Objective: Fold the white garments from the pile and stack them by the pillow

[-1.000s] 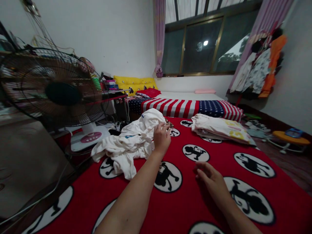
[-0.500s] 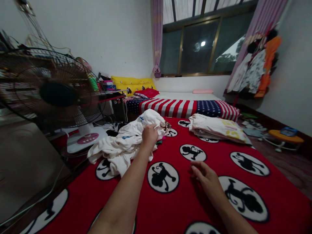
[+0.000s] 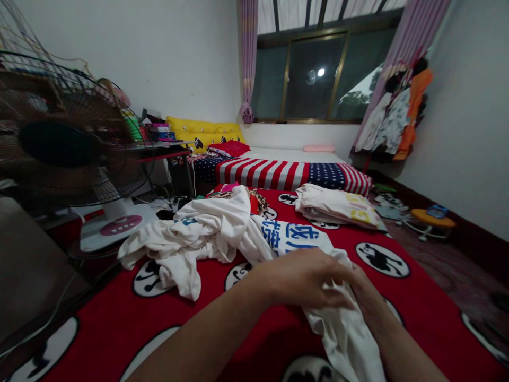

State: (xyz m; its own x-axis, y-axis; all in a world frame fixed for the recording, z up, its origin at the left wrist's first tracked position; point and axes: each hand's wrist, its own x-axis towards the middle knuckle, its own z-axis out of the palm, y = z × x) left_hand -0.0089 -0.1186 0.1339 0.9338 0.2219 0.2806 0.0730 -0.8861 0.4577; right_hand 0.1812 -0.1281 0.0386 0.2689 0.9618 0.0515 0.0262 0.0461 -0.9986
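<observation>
A white shirt (image 3: 294, 236) with blue lettering stretches from the pile of crumpled white clothes (image 3: 214, 217) toward me, and part of it hangs down at the front. My left hand (image 3: 314, 276) grips the shirt's cloth, fingers bent over it. Close against it on the right, my right hand (image 3: 368, 292) also has hold of the shirt; its fingertips are partly hidden by the cloth and the left hand. Beyond them, a stack of folded light clothes (image 3: 334, 204) lies on the red blanket (image 3: 254, 323) with black-and-white monkey circles.
A standing fan (image 3: 59, 143) is at the left beside a cluttered desk (image 3: 167, 146). At the back is another bed with a stars-and-stripes cover (image 3: 262, 175). Clothes hang (image 3: 397, 116) by the window, and a small round stool (image 3: 433, 217) stands on the floor at right.
My left hand has pulled the white shirt out of the pile, rightward and toward me, and its lettering now shows. My right hand, empty before, now holds it too. The view has shifted right.
</observation>
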